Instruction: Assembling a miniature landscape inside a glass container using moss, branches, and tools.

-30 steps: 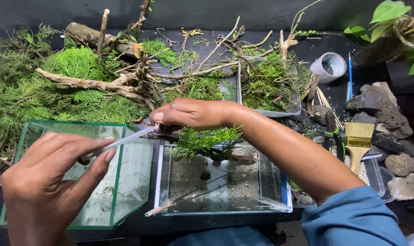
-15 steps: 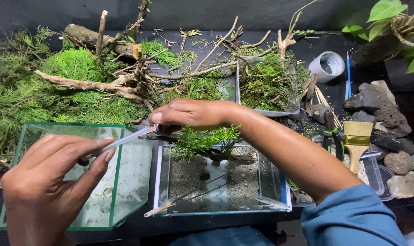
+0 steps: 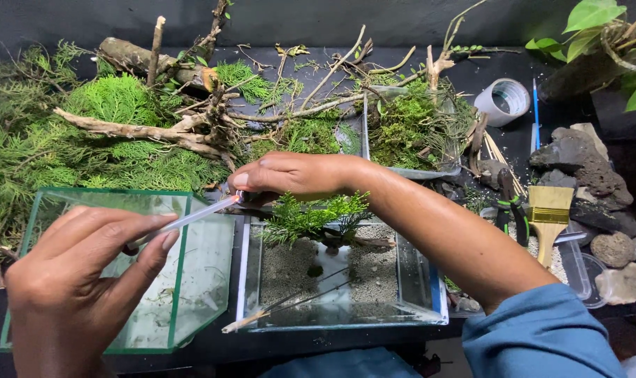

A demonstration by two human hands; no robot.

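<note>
a black worktop spreads under us, heaped with green fern fronds (image 3: 115, 105) and bare driftwood branches (image 3: 143, 131) along the back. our left hand (image 3: 73, 280) pinches a thin clear tube (image 3: 192, 217) between thumb and curled fingers, its tip meeting the closed fingertips of our right hand (image 3: 290, 173), which reach across above the rectangular glass tank (image 3: 437, 301) — we cannot tell exactly what those fingertips nip, it is too small. the tube lies over the gap between the two tanks, so a slip of either pinch could, we judge, drop it onto a glass edge, and the right forearm crossing low might brush the little fern sprig (image 3: 311, 217) planted there and topple it. that tank holds grey gravel (image 3: 290, 269), the sprig and a long stick (image 3: 290, 301) leaning on its front rim. the green-edged hexagonal tank (image 3: 185, 294) beside it looks bare — only smears. a clear tray (image 3: 365, 126) behind carries moss (image 3: 409, 126).
</note>
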